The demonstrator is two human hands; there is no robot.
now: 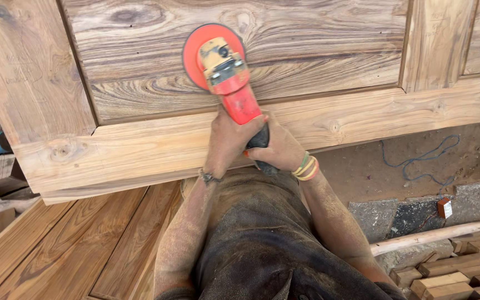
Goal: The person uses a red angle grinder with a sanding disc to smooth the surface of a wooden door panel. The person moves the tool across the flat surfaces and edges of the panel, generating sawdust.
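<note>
Grip: both hands, left hand (pixel 226 141) and right hand (pixel 279 149), are clasping the red sander (pixel 234 91) handle.
Risk: I reckon the disc (pixel 195 50) tilting could be gouging the wooden panel (pixel 318 44).

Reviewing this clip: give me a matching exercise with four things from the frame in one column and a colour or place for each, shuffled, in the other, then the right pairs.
Things
1. sander
2. wooden door panel
3. cord
4. wristbands

Places and colours
A. blue, lying in loops on the dirt ground at the right
B. red and yellow, gripped by the left hand and the right hand
C. green, yellow and orange, on the right wrist
D. brown and grained, under the orange disc

Pairs: 1-B, 2-D, 3-A, 4-C
</note>
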